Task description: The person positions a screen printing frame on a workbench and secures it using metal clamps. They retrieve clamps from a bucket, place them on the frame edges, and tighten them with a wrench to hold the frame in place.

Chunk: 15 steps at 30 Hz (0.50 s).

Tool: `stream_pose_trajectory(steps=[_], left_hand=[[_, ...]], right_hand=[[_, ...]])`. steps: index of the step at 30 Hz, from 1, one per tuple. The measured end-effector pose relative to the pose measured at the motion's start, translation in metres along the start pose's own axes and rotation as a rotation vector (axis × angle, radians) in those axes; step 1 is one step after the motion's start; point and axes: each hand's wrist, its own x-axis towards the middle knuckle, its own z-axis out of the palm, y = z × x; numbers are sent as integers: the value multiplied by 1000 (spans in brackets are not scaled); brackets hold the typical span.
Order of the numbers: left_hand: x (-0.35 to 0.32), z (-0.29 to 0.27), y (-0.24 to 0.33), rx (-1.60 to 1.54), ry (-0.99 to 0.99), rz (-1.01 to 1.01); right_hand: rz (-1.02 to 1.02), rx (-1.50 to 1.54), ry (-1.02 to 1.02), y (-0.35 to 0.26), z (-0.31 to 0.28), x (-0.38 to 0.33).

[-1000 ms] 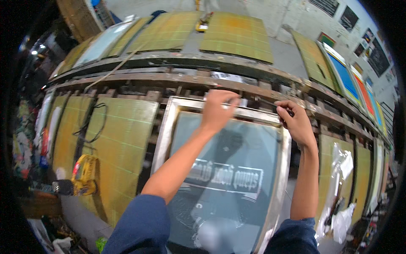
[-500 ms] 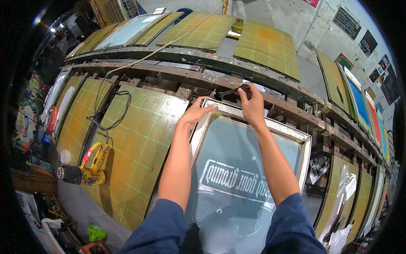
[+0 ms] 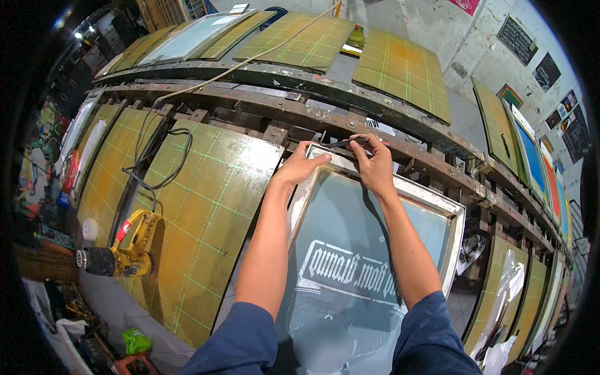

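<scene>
One silver metal-framed screen with grey-blue mesh lies before me. My left hand now grips its far-left corner; my right hand, shifted leftward along the far edge, pinches a slim dark tool, so both hands now meet near that corner.

A framed screen lies directly before the person. To its left is a large board, a heat gun at its left edge and a cable across its far part. Behind the screen run rails, with further boards beyond. Plastic film lies on a right-hand board.
</scene>
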Motion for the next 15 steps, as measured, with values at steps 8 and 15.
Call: stream_pose_trajectory(steps=[8,15], left_hand=[[2,-2,-8,65,39,36],[12,-3,-21,174,134,112]], right_hand=[[-208,-379,-174,-37,23,32],[-294,-952,-605,-91,105,86]])
